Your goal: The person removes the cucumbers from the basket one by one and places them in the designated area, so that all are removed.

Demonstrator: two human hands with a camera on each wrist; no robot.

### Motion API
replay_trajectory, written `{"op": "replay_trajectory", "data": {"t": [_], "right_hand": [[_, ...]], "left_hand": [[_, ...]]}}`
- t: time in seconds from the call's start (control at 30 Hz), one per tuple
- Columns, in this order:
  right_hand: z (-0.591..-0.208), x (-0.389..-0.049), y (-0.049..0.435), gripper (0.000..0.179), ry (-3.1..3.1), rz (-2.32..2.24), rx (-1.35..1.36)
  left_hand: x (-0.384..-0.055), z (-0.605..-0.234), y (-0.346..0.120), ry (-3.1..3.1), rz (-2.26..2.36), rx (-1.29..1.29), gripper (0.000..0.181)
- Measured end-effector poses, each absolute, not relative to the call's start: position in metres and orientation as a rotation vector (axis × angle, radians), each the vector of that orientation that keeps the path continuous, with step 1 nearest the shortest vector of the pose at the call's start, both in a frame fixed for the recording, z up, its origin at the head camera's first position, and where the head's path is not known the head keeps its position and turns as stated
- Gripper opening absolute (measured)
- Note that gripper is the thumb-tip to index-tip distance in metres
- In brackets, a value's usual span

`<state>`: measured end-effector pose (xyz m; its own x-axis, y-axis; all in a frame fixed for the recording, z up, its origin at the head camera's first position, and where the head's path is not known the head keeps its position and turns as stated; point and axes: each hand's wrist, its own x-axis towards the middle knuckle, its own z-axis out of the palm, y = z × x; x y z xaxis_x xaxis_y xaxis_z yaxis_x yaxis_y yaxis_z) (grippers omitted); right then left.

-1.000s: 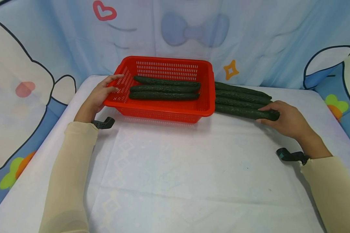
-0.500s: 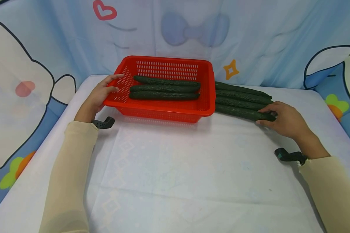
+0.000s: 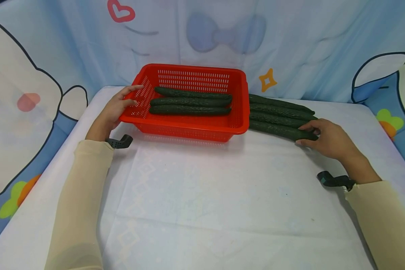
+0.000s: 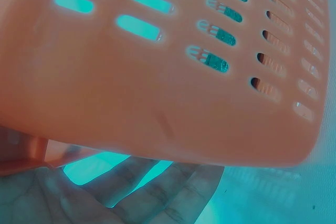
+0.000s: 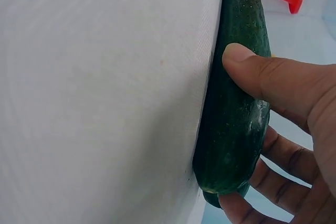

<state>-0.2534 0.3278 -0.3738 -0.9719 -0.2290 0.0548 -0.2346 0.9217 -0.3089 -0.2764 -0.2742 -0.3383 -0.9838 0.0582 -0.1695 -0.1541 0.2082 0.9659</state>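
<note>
In the head view, a red plastic basket (image 3: 189, 129) stands at the back of the table with three dark green cucumbers (image 3: 190, 102) lying side by side in it. My left hand (image 3: 116, 107) grips the basket's left rim; the left wrist view shows fingers (image 4: 178, 192) below the orange-looking basket wall (image 4: 157, 103). To the basket's right lie several more cucumbers (image 3: 278, 110). My right hand (image 3: 329, 138) holds the right end of the front cucumber (image 3: 273, 128). In the right wrist view, the thumb lies on one side of this cucumber (image 5: 231, 135), the fingers on the other.
A white cloth (image 3: 222, 195) covers the table. Behind it hangs a light blue printed curtain (image 3: 290, 45). The basket's right side overlaps the left ends of the cucumbers outside it. Each wrist carries a small black device, such as the one on the right wrist (image 3: 335, 180).
My right hand has shifted slightly left along the front cucumber, and its fingers now cover more of the cucumber's end. The left hand and the basket stay in place.
</note>
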Motion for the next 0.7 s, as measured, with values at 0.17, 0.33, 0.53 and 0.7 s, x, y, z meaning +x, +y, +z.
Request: {"op": "replay_trajectory", "data": {"t": [0.17,0.33,0.53,0.7], "right_hand": [[-0.372,-0.254,0.329,0.054,-3.1,0.512,0.356],[-0.369,-0.252,0.327,0.051,-3.09,0.51,0.369],[-0.362,-0.249,0.325,0.047,-3.062,0.473,0.383],[-0.354,-0.243,0.321,0.046,-3.026,0.458,0.399]], "left_hand": [[-0.277,-0.338,-0.274,2.298,1.881,-0.108,0.052],[-0.277,-0.338,-0.274,2.299,1.878,-0.099,0.052],[-0.277,-0.338,-0.275,2.291,1.873,-0.096,0.053],[-0.277,-0.338,-0.275,2.294,1.865,-0.088,0.053]]}}
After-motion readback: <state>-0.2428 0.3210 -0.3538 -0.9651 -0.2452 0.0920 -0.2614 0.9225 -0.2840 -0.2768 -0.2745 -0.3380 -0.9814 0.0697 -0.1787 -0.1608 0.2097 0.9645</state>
